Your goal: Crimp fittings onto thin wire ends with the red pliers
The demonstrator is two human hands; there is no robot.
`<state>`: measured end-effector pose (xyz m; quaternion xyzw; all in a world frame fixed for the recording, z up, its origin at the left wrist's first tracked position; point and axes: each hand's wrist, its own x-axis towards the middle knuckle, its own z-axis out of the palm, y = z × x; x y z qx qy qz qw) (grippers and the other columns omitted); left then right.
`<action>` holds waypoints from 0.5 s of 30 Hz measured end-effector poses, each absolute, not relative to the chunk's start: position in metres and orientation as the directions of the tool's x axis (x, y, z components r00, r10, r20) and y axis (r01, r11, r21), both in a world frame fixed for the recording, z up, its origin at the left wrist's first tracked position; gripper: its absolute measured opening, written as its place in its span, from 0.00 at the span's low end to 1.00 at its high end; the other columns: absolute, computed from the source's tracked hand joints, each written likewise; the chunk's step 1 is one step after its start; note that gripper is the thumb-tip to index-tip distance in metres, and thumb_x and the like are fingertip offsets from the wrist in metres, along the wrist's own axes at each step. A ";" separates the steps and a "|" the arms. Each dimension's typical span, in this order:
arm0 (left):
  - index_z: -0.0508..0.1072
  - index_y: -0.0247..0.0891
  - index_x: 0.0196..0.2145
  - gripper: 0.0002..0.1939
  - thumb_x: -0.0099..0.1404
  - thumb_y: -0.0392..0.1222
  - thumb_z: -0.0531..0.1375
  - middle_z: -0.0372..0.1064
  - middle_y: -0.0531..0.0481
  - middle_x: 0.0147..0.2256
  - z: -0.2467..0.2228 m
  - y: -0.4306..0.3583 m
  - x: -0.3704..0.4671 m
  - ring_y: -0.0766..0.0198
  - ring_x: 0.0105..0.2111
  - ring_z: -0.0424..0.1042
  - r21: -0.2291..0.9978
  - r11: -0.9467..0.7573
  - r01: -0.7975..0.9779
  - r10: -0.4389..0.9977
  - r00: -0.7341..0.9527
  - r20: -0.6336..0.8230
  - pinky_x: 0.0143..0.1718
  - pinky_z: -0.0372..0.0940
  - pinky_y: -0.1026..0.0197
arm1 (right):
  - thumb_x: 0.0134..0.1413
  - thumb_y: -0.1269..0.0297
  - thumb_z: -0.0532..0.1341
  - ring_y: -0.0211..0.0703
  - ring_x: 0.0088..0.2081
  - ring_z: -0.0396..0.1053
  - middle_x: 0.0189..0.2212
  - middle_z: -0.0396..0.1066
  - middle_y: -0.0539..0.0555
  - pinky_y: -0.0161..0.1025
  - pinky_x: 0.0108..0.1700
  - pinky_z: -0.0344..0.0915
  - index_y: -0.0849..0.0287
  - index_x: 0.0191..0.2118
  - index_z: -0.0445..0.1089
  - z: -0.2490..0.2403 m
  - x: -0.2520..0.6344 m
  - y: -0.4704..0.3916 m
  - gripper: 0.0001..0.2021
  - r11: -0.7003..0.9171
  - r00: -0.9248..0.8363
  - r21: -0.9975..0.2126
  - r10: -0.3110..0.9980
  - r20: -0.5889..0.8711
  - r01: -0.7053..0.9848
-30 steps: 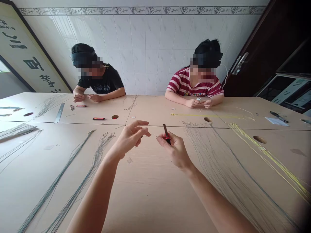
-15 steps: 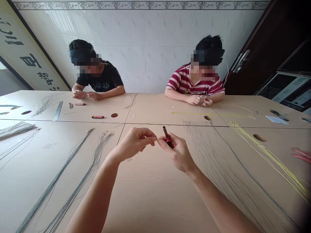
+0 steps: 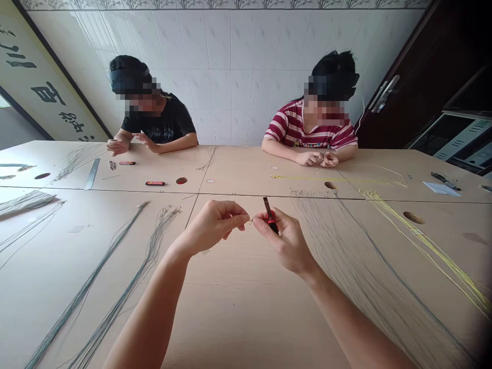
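My left hand (image 3: 220, 223) is in a pinch, thumb against fingertips, above the middle of the table. A tiny gold-coloured loop (image 3: 250, 222) sticks out at those fingertips; its other end is hidden. Close by on the right, my right hand (image 3: 282, 240) is wrapped round a small red-and-black tool (image 3: 271, 221) with a flat, dark metal blade pointing up and away. The right thumb and index tip sit just beside the loop; whether they touch it I cannot tell.
Bundles of grey-green cords (image 3: 103, 266) lie left, thin grey cords (image 3: 326, 251) and yellow cords (image 3: 423, 241) right. Across the table, two people (image 3: 159, 123) work with their hands. A ruler (image 3: 92, 173), a red-and-black tool (image 3: 155, 183) and table holes (image 3: 414, 218) are farther out.
My right hand has shifted slightly right, away from the left fingertips, exposing the gold-coloured loop. A hand at the far right edge has gone. The left co-worker's hands have spread apart.
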<state>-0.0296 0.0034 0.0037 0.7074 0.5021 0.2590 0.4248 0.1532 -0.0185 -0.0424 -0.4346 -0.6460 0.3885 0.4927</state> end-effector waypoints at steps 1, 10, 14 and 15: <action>0.76 0.39 0.32 0.11 0.64 0.48 0.59 0.69 0.52 0.27 0.004 0.003 -0.029 0.73 0.20 0.56 0.869 -0.142 0.473 0.933 0.358 -0.043 0.17 0.51 0.69 | 0.60 0.57 0.60 0.35 0.27 0.55 0.24 0.60 0.46 0.35 0.32 0.55 0.57 0.30 0.67 -0.043 0.153 -0.018 0.10 0.320 -0.116 -0.931 0.946 0.303 0.175; 0.76 0.38 0.32 0.10 0.64 0.46 0.59 0.70 0.53 0.28 0.005 0.001 -0.028 0.73 0.20 0.58 0.884 -0.169 0.435 0.938 0.346 0.008 0.17 0.53 0.70 | 0.59 0.57 0.61 0.36 0.29 0.56 0.27 0.62 0.48 0.36 0.32 0.56 0.56 0.32 0.70 -0.045 0.152 -0.018 0.09 0.260 -0.117 -0.956 0.962 0.245 0.137; 0.76 0.37 0.32 0.11 0.63 0.47 0.59 0.70 0.52 0.27 0.005 0.001 -0.026 0.73 0.19 0.57 0.875 -0.171 0.453 0.940 0.341 0.007 0.17 0.52 0.70 | 0.57 0.56 0.62 0.35 0.28 0.57 0.26 0.63 0.47 0.36 0.32 0.57 0.56 0.35 0.71 -0.045 0.153 -0.018 0.09 0.255 -0.072 -0.953 0.967 0.246 0.164; 0.76 0.37 0.32 0.11 0.63 0.47 0.59 0.70 0.52 0.27 0.006 0.001 -0.026 0.73 0.19 0.57 0.873 -0.170 0.457 0.939 0.343 0.004 0.17 0.52 0.70 | 0.57 0.56 0.62 0.35 0.28 0.57 0.26 0.63 0.47 0.36 0.32 0.56 0.56 0.35 0.71 -0.044 0.154 -0.018 0.09 0.252 -0.066 -0.952 0.967 0.244 0.172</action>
